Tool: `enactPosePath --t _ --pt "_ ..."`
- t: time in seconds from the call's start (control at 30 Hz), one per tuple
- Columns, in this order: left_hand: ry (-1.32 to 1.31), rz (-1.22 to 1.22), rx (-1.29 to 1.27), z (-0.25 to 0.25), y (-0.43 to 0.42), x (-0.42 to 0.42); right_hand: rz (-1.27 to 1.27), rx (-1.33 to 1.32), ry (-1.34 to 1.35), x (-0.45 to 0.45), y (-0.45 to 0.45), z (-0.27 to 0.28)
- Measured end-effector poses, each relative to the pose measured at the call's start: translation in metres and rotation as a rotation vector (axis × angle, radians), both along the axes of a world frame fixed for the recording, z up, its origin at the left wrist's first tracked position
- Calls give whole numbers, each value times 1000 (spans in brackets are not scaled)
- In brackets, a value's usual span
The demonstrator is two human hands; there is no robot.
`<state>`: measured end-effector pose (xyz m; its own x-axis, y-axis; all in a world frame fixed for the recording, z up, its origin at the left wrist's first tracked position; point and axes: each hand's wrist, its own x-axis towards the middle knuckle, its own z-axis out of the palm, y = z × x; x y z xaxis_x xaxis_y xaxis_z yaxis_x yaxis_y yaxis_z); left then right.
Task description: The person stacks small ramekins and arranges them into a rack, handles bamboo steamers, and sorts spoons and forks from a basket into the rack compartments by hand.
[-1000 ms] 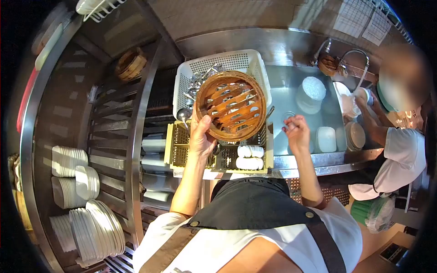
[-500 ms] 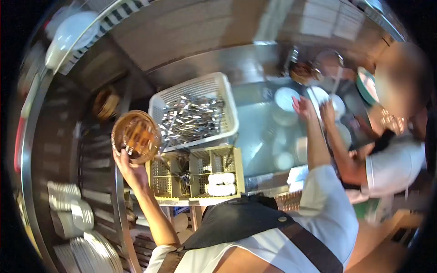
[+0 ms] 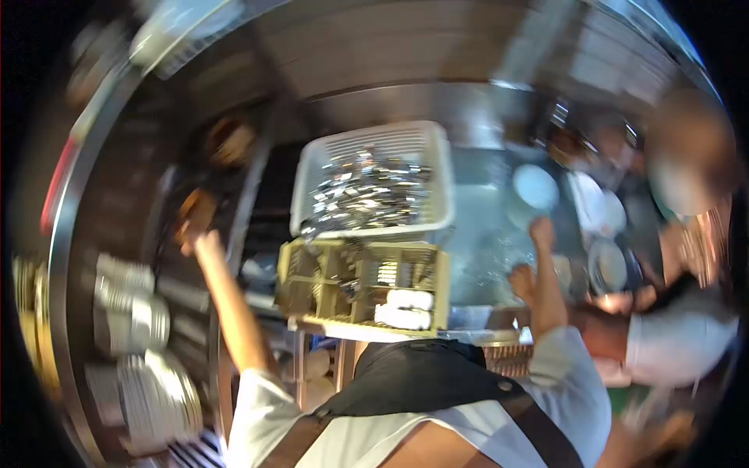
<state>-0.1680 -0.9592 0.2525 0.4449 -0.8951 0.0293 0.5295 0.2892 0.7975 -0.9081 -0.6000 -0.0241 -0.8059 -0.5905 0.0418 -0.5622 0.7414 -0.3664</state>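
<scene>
My left hand (image 3: 193, 243) reaches out to the left at the dark rack and is closed on the near edge of a round brown basket (image 3: 197, 210), which looks tilted and is blurred. My right hand (image 3: 541, 230) is over the water-filled sink (image 3: 476, 261), just below a white bowl (image 3: 535, 187); its fingers are smeared by motion. Between my hands stand a white plastic basket (image 3: 447, 179) heaped with metal cutlery (image 3: 367, 191) and, nearer me, a yellowish divided rack (image 3: 308, 320) with white rolled items (image 3: 404, 310) in one compartment.
A co-worker's hand (image 3: 521, 281) is in the sink beside my right forearm; their sleeve (image 3: 679, 347) is at right. White dishes (image 3: 589, 203) lie beyond. Stacked plates (image 3: 156, 398) fill the lower left shelves. Another brown basket (image 3: 232, 143) sits farther back. A metal post (image 3: 253, 179) stands left.
My left hand has carried the brown basket leftward from beside the cutlery basket onto the rack. My right hand has drawn back from the white bowl. The whole view has shifted.
</scene>
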Motion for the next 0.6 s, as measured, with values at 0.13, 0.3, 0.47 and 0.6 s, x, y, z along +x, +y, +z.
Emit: enactPosePath --t 0.13,0.3,0.47,0.6 --pt "-1 -363 -63 -41 -27 58 -608 -575 -1214 33 -20 -34" --pt "123 -418 116 35 91 -10 -813 -1784 -1839 -39 -56 -43" --pt "-146 -625 -22 60 165 -43 -180 -1784 -1172 -175 -85 100" --pt "-375 -639 111 47 198 -49 -252 -575 -36 -228 -124 38"
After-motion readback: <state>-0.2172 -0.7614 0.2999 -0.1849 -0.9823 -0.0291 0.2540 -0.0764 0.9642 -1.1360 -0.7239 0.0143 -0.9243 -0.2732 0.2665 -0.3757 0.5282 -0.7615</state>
